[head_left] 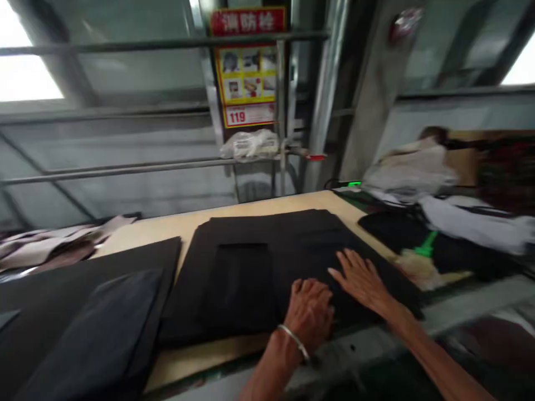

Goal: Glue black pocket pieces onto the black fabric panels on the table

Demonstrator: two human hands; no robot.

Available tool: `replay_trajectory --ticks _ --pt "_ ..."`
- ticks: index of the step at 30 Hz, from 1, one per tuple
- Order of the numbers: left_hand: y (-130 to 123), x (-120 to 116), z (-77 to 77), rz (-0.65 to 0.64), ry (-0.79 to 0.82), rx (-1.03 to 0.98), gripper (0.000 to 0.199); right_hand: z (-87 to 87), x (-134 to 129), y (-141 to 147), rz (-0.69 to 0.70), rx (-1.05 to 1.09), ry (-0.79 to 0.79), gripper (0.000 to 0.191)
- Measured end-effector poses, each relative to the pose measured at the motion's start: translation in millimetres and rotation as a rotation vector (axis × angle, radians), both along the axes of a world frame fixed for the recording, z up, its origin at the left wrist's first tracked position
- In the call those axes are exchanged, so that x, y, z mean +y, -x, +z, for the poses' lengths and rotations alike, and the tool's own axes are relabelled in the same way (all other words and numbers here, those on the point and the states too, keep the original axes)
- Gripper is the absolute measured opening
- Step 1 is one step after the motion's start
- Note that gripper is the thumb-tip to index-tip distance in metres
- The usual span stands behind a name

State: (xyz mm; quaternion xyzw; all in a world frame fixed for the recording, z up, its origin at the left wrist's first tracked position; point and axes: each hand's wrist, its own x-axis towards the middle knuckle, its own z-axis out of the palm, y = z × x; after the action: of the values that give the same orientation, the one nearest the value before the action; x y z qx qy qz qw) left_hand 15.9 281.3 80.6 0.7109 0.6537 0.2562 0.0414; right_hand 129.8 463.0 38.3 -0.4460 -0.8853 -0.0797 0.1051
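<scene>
Both hands were on the black cloth [267, 262], which lay flat on the pale worktop [246, 209]. Left hand [309, 314], with a metal bangle [295, 341], was curled shut, knuckles up, resting on the cloth; right hand [359, 278] was open, fingers splayed out flat on it.

red sign [248, 21]: "消防栓" (white characters) | white strip [249, 115]: "119" (red digits) | below yellow poster [246, 75]
</scene>
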Motion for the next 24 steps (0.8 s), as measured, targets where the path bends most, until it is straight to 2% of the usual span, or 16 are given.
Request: replay_trajectory --ticks 2,6,9,13,16,20,24 --pt "-5 5 1.5 -0.039 -0.002 -0.066 0.022 6.7 0 -22 -0.043 -0.051 0.063 0.07" --pt "4 5 9.6 0.001 0.027 -0.042 0.021 10.9 -5 -14 -0.001 -0.015 0.097 0.072" --pt "4 17 11.4 0.044 -0.004 0.019 0.022 9.3 -7 -11 0.02 0.001 0.081 0.072" --pt "-11 47 -1.3 0.115 -0.095 0.046 0.029 1.7 -2 -18 0.048 -0.003 0.077 0.067" --pt "-32 69 -8.7 0.118 -0.038 0.111 0.044 -11.0 3 -23 0.064 -0.004 0.035 0.06" --pt "-52 99 -1.8 0.005 0.031 0.165 0.06 -27.3 4 -28 0.115 0.055 -0.065 0.062" --pt "-44 140 4.5 -0.01 0.173 0.161 0.06 -24.4 -3 -25 0.135 0.084 -0.03 0.076"
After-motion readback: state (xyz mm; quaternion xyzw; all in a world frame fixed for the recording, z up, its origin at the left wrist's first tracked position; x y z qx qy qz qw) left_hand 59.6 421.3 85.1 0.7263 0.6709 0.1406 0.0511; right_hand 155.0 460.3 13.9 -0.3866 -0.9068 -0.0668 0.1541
